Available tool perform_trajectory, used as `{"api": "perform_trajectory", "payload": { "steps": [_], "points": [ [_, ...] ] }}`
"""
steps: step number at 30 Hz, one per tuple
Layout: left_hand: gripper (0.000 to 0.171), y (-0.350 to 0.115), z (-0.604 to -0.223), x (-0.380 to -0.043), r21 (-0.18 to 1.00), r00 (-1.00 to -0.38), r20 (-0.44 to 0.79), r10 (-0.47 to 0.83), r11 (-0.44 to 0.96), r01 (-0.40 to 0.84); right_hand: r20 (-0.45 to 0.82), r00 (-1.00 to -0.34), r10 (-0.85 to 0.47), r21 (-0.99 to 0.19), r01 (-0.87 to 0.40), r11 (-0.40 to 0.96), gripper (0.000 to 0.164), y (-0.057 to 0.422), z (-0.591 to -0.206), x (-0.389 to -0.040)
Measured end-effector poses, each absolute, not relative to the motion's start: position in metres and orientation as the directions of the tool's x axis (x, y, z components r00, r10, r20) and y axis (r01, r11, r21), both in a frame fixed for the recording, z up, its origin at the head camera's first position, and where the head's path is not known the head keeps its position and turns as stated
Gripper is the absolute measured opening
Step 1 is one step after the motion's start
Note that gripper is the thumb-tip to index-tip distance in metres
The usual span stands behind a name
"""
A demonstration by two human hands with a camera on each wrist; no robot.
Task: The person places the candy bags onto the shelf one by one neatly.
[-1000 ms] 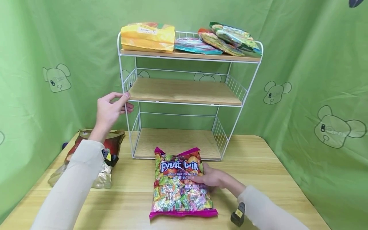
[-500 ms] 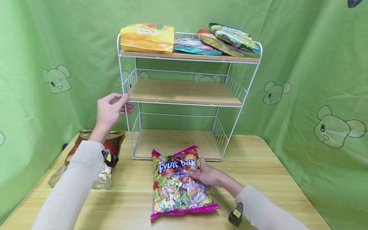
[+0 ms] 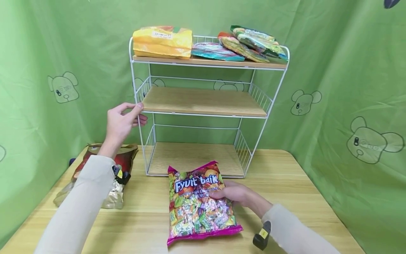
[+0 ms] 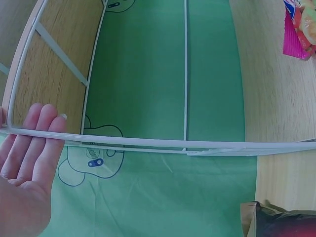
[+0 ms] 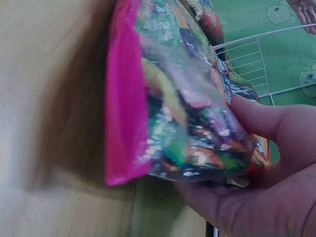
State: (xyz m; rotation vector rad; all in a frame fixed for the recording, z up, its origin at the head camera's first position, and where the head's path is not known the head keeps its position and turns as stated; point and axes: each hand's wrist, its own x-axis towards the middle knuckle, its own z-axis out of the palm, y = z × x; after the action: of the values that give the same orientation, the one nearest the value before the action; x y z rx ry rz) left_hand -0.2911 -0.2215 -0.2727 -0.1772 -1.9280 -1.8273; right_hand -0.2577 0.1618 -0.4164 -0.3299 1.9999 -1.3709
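Right wrist: fingers point(image 5: 205, 201) partly behind bag point(image 5: 197, 113)

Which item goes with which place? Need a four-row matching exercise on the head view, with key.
Items
1. candy bag
2. yellow bag
3. left hand
4. red bag

Places
A. at the left front corner of the middle shelf
B. on the left part of the table
C. gripped by the right hand
D. on the top shelf, left end

Pairs: 1-C, 2-D, 3-A, 4-B
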Motion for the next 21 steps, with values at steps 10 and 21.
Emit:
{"api": "perform_trajectory", "payload": {
  "steps": [10,21],
  "points": [
    [0.037,-0.222,-0.272,-0.289,0.908,-0.878,0.419,-0.231,0.114,0.403,-0.476,-0.694,-0.54,-0.861,0.242,0.447,0.092,0.159,-0.411,-0.253],
    [0.031,-0.222,-0.272,-0.291,0.908,-0.88,0.418,-0.224,0.08,0.411,-0.379,-0.817,-0.435,-0.879,0.171,0.444,0.096,0.16,-0.412,-0.244]
  ]
}}
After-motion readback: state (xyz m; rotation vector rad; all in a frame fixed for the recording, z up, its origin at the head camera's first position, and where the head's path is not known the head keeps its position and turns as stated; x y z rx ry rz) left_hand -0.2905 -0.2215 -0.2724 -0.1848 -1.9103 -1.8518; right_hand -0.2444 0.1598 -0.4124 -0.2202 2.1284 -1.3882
